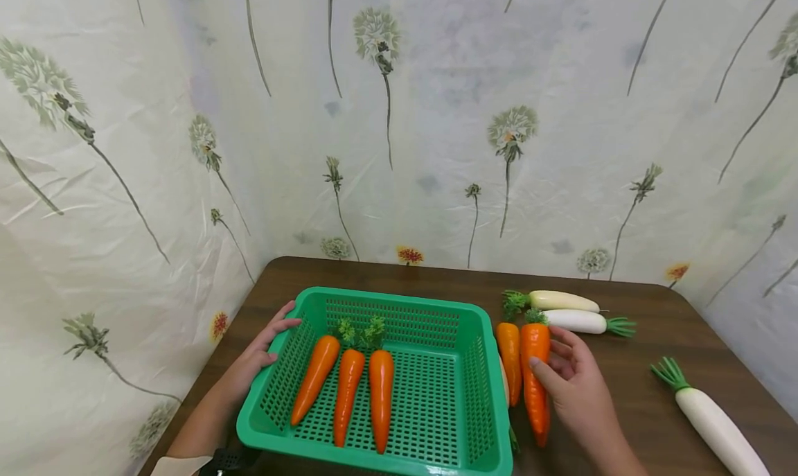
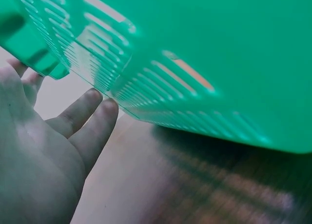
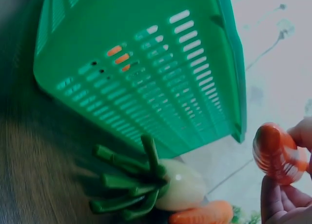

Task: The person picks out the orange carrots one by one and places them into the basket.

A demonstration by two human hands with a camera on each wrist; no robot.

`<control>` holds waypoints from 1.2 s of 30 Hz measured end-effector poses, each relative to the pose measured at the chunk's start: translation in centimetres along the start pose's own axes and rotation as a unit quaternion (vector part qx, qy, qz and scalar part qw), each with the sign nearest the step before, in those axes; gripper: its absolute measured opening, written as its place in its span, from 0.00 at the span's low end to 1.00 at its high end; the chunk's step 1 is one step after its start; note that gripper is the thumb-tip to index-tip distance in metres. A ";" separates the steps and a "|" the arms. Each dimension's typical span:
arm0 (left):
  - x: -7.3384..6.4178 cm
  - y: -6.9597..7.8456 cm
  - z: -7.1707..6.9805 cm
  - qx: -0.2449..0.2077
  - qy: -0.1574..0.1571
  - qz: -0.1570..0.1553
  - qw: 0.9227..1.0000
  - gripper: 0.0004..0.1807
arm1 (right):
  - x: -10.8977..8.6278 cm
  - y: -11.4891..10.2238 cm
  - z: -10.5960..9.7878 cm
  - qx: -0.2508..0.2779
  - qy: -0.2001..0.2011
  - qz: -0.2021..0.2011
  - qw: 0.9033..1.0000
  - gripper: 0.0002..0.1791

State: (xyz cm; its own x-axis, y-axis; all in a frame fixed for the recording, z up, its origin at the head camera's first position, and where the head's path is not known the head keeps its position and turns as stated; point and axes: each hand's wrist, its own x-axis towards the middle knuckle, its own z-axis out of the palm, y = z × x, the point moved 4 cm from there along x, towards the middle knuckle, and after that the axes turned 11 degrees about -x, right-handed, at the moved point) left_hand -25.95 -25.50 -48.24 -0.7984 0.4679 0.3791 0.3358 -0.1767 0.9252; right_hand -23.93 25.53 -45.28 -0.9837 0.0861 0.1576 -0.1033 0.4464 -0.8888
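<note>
A green plastic basket (image 1: 399, 299) holds three orange carrots, one of them the right-hand carrot (image 1: 381, 400). My left hand (image 1: 262, 348) rests at the basket's left side, its fingertips on the rim. From the left wrist, that hand (image 2: 58, 131) shows fairly straight fingers against the slotted wall. Beyond the basket's right side, my right hand (image 1: 576, 382) pinches a carrot (image 1: 535, 365) between thumb and fingers. In the right wrist view this carrot (image 3: 273, 146) points end-on at the camera, above the table. Beside it lies another carrot (image 1: 509, 358), close along the basket.
Two white radishes, the upper one (image 1: 564, 301) and the lower one (image 1: 573, 321), lie behind my right hand. A third radish (image 1: 717, 424) lies at the far right. Another radish (image 3: 180, 185) with green stalks sits beside the basket, mostly hidden from the head. Flowered cloth (image 1: 436, 150) hangs behind the brown table (image 1: 630, 372).
</note>
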 end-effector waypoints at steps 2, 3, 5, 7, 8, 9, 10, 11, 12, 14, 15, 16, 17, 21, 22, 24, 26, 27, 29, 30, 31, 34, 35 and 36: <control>0.0 0.0 0.0 -0.004 -0.001 0.004 1.000 0.31 | 0.0 -0.4 0.1 0.003 -0.005 -0.004 1.000 0.37; 0.0 -0.1 -0.1 -0.005 0.001 0.005 1.000 0.31 | 0.1 -0.6 0.2 0.005 -0.008 -0.006 1.000 0.37; -0.1 -0.2 -0.1 -0.006 0.003 0.012 1.000 0.31 | 0.2 -1.2 0.4 0.005 -0.017 -0.009 1.000 0.38; -0.1 -0.2 -0.1 -0.008 0.006 0.017 1.000 0.31 | 0.3 -1.7 0.5 0.006 -0.026 -0.008 1.000 0.38; -0.2 -0.2 -0.1 -0.007 0.007 0.019 1.000 0.31 | 0.3 -1.9 0.6 0.007 -0.029 -0.007 1.000 0.38; -0.2 -0.1 -0.1 -0.005 0.008 0.021 1.000 0.31 | 0.3 -2.1 0.7 0.007 -0.031 -0.007 0.999 0.38; -0.1 -0.1 0.0 -0.007 0.007 0.023 1.000 0.31 | 0.3 -2.3 0.7 0.008 -0.033 -0.005 0.999 0.38; -0.1 -0.1 0.0 -0.009 0.007 0.024 1.000 0.31 | 0.3 -2.4 0.8 0.010 -0.035 -0.004 0.999 0.38; -0.1 -0.1 0.0 -0.011 0.005 0.025 1.000 0.31 | 0.3 -2.6 0.8 0.012 -0.036 -0.004 0.999 0.38; -0.1 -0.1 0.0 -0.012 0.003 0.026 1.000 0.31 | 0.3 -2.9 1.0 0.017 -0.041 -0.003 0.999 0.37; -0.1 -0.1 0.0 -0.014 0.001 0.026 1.000 0.31 | 0.2 -3.1 1.0 0.021 -0.043 -0.003 0.999 0.37; -0.1 -0.1 -0.1 -0.016 0.000 0.025 1.000 0.31 | 0.2 -3.3 1.1 0.024 -0.045 -0.003 0.999 0.37; -0.1 -0.1 -0.1 -0.016 -0.001 0.025 1.000 0.31 | 0.2 -3.5 1.1 0.027 -0.046 -0.004 0.999 0.37; 0.0 -0.2 -0.1 -0.017 -0.002 0.019 1.000 0.31 | 0.1 -4.0 1.3 0.029 -0.047 -0.001 0.998 0.37; 0.0 -0.2 -0.1 -0.017 -0.001 0.018 1.000 0.31 | 0.1 -4.2 1.4 0.028 -0.049 0.001 0.998 0.37; 0.0 -0.2 -0.2 -0.013 -0.003 0.019 1.000 0.31 | 0.0 -4.4 1.5 0.025 -0.052 0.004 0.998 0.38; 0.1 -0.2 -0.2 -0.010 -0.005 0.021 1.000 0.31 | 0.0 -4.7 1.7 0.021 -0.057 0.006 0.998 0.38; 0.1 -0.2 -0.2 -0.010 -0.006 0.021 1.000 0.31 | 0.0 -4.8 1.8 0.020 -0.060 0.007 0.998 0.38; 0.1 -0.2 -0.2 -0.008 -0.006 0.021 1.000 0.31 | 0.1 -4.9 2.1 0.016 -0.064 0.008 0.998 0.38; 0.1 -0.2 -0.2 -0.007 -0.005 0.020 1.000 0.31 | 0.1 -5.0 2.2 0.015 -0.065 0.009 0.998 0.38; 0.1 -0.2 -0.2 -0.006 -0.005 0.019 1.000 0.31 | 0.1 -5.1 2.3 0.015 -0.066 0.010 0.998 0.38; 0.1 -0.2 -0.2 -0.003 -0.002 0.016 1.000 0.31 | 0.2 -5.4 2.6 0.019 -0.069 0.012 0.997 0.38; 0.1 -0.2 -0.2 -0.003 -0.002 0.015 1.000 0.31 | 0.2 -5.5 2.7 0.021 -0.070 0.011 0.997 0.38; 0.1 -0.2 -0.2 -0.003 -0.003 0.014 1.000 0.31 | 0.2 -5.6 2.8 0.023 -0.072 0.011 0.997 0.38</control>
State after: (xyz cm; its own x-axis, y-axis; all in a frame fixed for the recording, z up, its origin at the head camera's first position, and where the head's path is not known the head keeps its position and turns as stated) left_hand -26.17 -25.61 -48.38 -0.7862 0.4673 0.4043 0.3541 -0.1954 0.9146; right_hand -23.93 20.50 -41.48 -0.9964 -0.0346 0.0779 -0.0852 0.4043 -0.9107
